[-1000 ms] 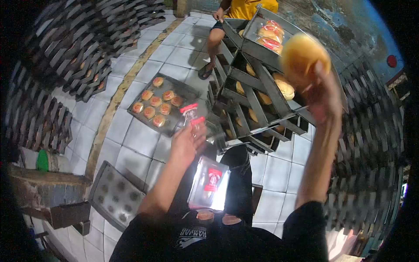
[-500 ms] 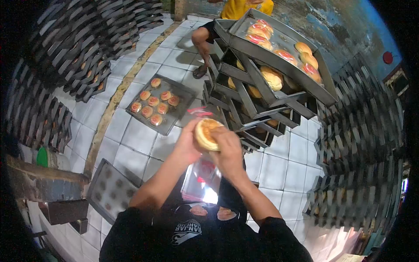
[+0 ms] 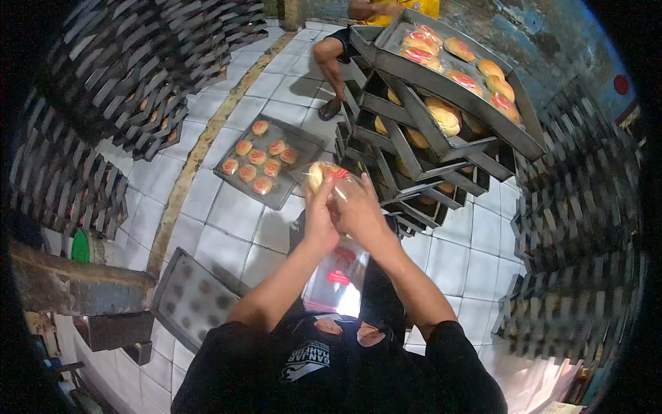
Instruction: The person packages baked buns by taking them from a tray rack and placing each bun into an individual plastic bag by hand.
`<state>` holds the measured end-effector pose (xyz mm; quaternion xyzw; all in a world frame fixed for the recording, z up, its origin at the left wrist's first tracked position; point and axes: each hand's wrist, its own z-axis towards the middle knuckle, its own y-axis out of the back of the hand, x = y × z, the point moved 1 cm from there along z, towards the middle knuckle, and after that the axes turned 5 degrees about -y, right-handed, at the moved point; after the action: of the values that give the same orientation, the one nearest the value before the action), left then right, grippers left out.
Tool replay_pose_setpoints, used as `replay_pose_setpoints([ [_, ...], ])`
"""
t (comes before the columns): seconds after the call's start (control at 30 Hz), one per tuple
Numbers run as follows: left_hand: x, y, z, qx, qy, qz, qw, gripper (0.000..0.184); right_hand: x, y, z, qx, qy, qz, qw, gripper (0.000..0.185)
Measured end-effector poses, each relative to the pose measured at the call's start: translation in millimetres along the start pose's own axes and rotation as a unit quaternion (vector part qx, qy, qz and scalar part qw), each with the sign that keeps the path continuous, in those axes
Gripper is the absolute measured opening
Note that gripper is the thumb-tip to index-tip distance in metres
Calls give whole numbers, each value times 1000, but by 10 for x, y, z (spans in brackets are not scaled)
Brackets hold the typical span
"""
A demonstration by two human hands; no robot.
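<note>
A round bread bun (image 3: 318,176) is inside a clear plastic bag with red print, held up in front of me. My left hand (image 3: 320,219) is closed around its near left side. On the right, my right hand (image 3: 360,212) closes over the bag, hiding much of the bun and the bag's mouth. Across my lap lies a stack of clear plastic bags (image 3: 336,279) with red print. Beyond my hands, a metal tray (image 3: 276,198) on the floor carries several bagged buns (image 3: 256,156).
To the right stand crosswise stacked metal trays (image 3: 427,155), the top one bearing several buns (image 3: 463,81). A tray with dark round marks (image 3: 196,297) lies at lower left, near a green-lidded tub (image 3: 81,247). Behind the stack is a person in a yellow shirt (image 3: 429,8). Tall tray stacks (image 3: 572,228) line both sides.
The bun was bare in my hands, its browned face showing; now the printed plastic bag is around it. Both hands have moved closer together, and the view has shifted slightly.
</note>
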<state>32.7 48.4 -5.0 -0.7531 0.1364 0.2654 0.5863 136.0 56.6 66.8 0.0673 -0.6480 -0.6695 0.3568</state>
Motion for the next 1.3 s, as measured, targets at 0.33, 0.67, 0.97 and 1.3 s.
replay_pose_setpoints([
  [0.33, -200, 122, 116, 18, 97, -82, 992, 82, 249, 66, -522, 220, 85, 417, 877, 14],
  [0.67, -216, 310, 80, -45, 61, -55, 996, 58, 237, -244, -363, 12, 12, 427, 904, 25],
  [0.97, -344, 555, 174, -73, 54, -122, 988, 59, 187, -80, -455, -11, -39, 481, 876, 18],
  [1.3, -429, 609, 195, -78, 46, -82, 993, 57, 226, 122, -658, 58, -170, 512, 840, 14],
])
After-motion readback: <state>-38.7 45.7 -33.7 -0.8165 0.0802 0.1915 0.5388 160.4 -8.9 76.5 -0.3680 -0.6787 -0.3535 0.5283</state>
